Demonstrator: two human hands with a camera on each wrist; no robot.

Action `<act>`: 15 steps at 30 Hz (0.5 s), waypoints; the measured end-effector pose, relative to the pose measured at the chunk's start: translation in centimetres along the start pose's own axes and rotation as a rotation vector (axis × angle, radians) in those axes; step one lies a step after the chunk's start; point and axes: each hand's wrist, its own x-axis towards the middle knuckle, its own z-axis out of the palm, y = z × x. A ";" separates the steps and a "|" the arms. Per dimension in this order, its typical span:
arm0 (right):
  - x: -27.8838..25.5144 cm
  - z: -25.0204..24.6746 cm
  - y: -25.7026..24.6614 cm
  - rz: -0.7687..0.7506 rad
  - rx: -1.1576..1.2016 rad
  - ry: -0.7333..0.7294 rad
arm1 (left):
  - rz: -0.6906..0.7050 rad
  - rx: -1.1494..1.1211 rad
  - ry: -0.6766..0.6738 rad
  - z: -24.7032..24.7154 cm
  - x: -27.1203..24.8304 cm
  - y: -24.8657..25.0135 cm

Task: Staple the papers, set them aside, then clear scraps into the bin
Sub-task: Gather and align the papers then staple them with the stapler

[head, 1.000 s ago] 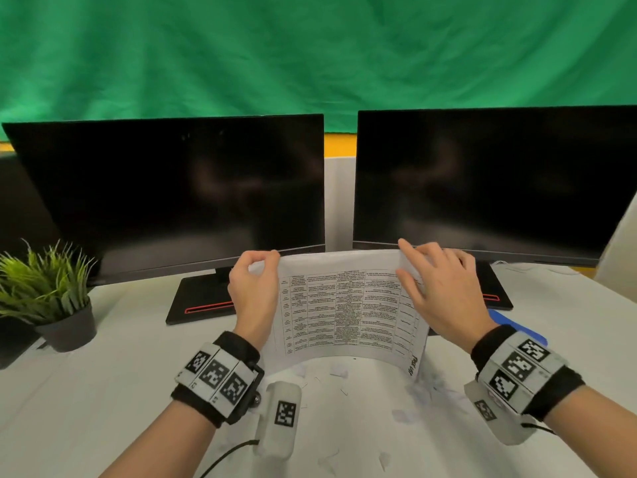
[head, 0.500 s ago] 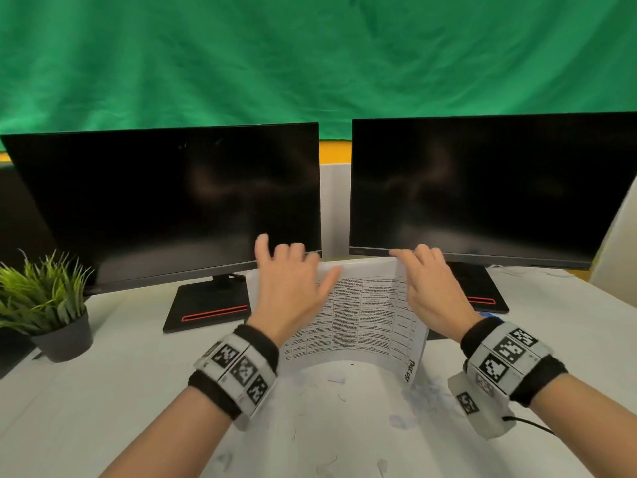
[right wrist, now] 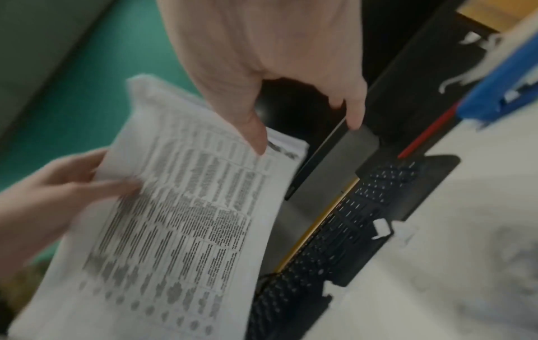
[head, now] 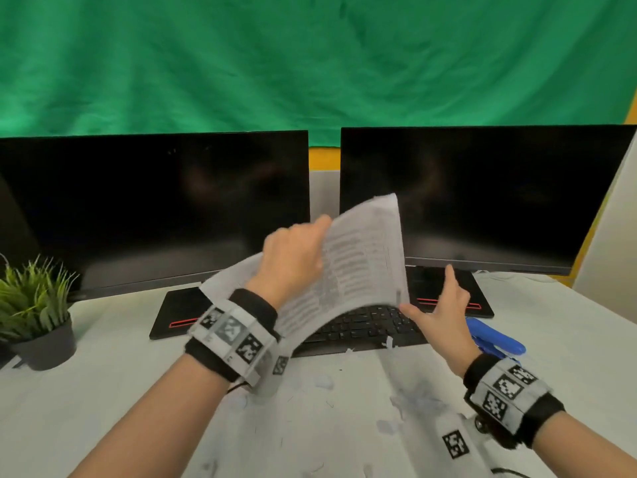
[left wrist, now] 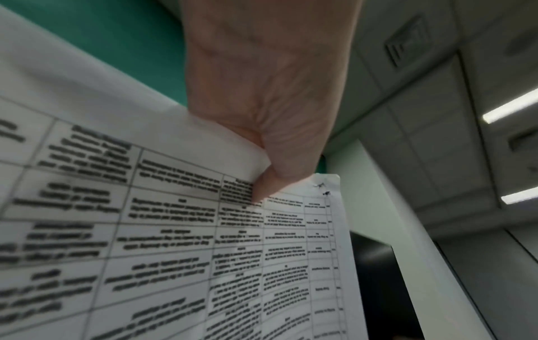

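Observation:
The printed papers (head: 358, 263) are lifted off the desk and tilted up in front of the monitors. My left hand (head: 296, 257) grips them by their upper edge; in the left wrist view its thumb (left wrist: 262, 184) pinches the sheets close to a staple (left wrist: 320, 185) in the corner. My right hand (head: 437, 298) is open beside the papers' lower right corner, and its thumb (right wrist: 253, 133) touches that edge. A blue stapler (head: 496, 336) lies on the desk just right of my right hand. Small paper scraps (head: 413, 398) are strewn over the white desk near me.
A black keyboard (head: 362, 326) lies under the raised papers with a few scraps on it. Two dark monitors (head: 155, 208) (head: 482, 194) stand behind on black bases. A potted plant (head: 31, 305) stands at the far left. No bin is in view.
My left hand took hold of the papers and raised them off the keyboard, swinging them up. My right hand came off the top edge and dropped to the lower right corner.

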 end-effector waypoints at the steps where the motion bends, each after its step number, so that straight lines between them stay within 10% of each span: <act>1: 0.3 0.0 -0.3 0.083 0.112 -0.057 | -0.043 -0.060 0.040 -0.9 0.1 -0.9; 7: 1.8 1.4 -3.8 0.152 0.452 -0.387 | -0.375 -0.665 0.115 -0.4 -0.8 -4.2; 15: 0.7 2.8 -5.6 -0.073 0.498 -0.227 | -0.575 -0.871 0.311 5.3 -5.5 -1.6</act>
